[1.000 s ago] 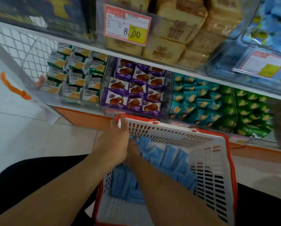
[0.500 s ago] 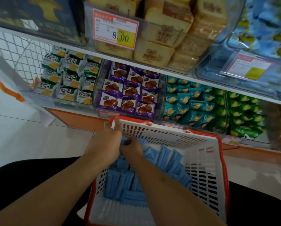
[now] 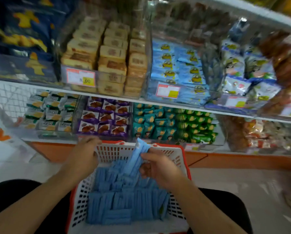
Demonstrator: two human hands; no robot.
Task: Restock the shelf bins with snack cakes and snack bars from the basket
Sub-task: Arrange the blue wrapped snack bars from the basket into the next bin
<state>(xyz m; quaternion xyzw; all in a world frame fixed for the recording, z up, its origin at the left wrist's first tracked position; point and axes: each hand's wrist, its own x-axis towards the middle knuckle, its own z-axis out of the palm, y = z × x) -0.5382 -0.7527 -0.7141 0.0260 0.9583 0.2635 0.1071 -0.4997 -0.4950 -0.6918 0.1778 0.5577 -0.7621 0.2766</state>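
Bare left hand (image 3: 81,159) and bare right hand (image 3: 160,169), both forearms uncovered with no sleeves visible; black fabric trousers (image 3: 14,195) cover both knees.

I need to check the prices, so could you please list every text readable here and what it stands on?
"8.00": yellow patch of the red-bordered price tag on the clear bin of tan cakes.
Other red-bordered tags: blurred, unreadable.
Snack wrapper print: too blurred to read.

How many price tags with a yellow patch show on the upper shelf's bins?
3: tan-cake bin tag, blue-pack bin tag, and one further right. Blur may hide others.
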